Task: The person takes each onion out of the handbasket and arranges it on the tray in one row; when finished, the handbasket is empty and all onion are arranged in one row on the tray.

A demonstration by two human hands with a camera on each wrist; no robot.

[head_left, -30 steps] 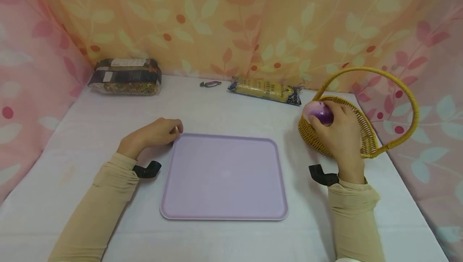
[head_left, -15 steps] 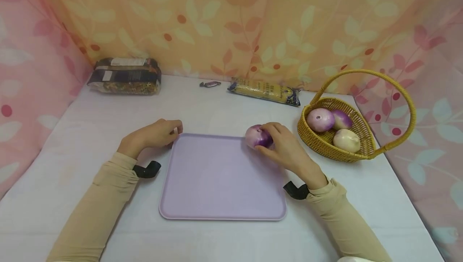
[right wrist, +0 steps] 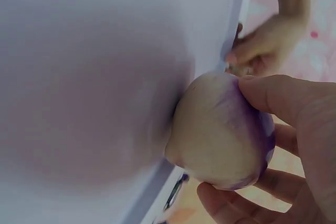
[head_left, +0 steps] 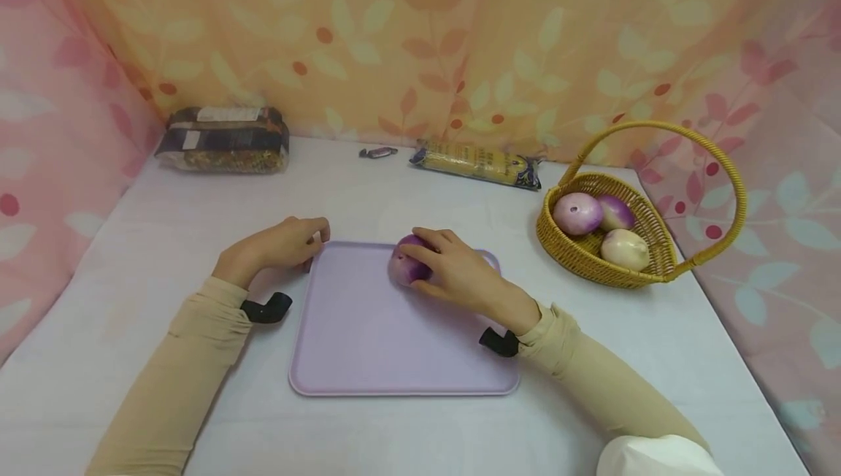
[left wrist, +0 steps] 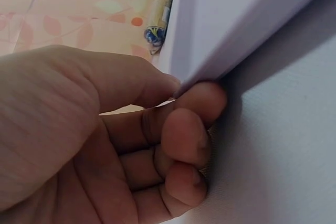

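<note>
My right hand [head_left: 469, 275] grips a purple-and-white turnip [head_left: 402, 268] over the far part of the lilac tray [head_left: 368, 344]. In the right wrist view the turnip [right wrist: 220, 129] has its pale side towards the tray, thumb on one side and fingers on the other. My left hand [head_left: 279, 242] is at the tray's far left corner. Seen from the left wrist, its thumb and index finger [left wrist: 202, 100] pinch the tray's edge, and the other fingers curl below. To the right, a wicker basket [head_left: 558, 246] holds two purple turnips [head_left: 577, 213] and a paler one [head_left: 626, 250].
Along the back lie a dark bag of dry food [head_left: 223, 140], a small wrapped candy [head_left: 378, 152] and a long yellow packet [head_left: 476, 163]. The basket's tall handle [head_left: 723, 158] arches up on the right. Patterned curtains [head_left: 368, 38] enclose the white table.
My right hand has carried the turnip left from the basket to above the tray, leaving three in the basket. My left hand has stayed at the tray corner.
</note>
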